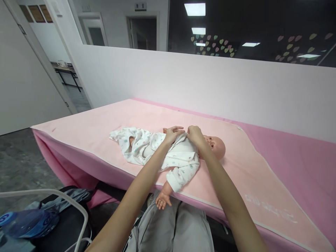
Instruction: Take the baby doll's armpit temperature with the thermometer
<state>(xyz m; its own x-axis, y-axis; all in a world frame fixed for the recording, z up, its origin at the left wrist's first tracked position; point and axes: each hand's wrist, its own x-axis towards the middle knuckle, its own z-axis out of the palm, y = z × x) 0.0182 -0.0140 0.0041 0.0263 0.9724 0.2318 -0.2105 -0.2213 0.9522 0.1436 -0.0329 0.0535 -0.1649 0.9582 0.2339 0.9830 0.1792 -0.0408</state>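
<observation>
A baby doll [217, 147] lies on its back on a pink towel [236, 182], head to the right, wearing a white printed romper [147, 147]. One doll arm hangs over the table's near edge. My left hand [172, 134] and my right hand [195, 135] meet at the doll's chest by the neckline. Both pinch the romper's fabric there, fingers closed on it.
The towel covers a long table draped in darker pink [301, 157], set against a white half wall [210, 80]. A blue plastic bottle [28, 222] and a white-railed cart [65, 210] sit at the lower left. An open doorway [68, 80] is at the left.
</observation>
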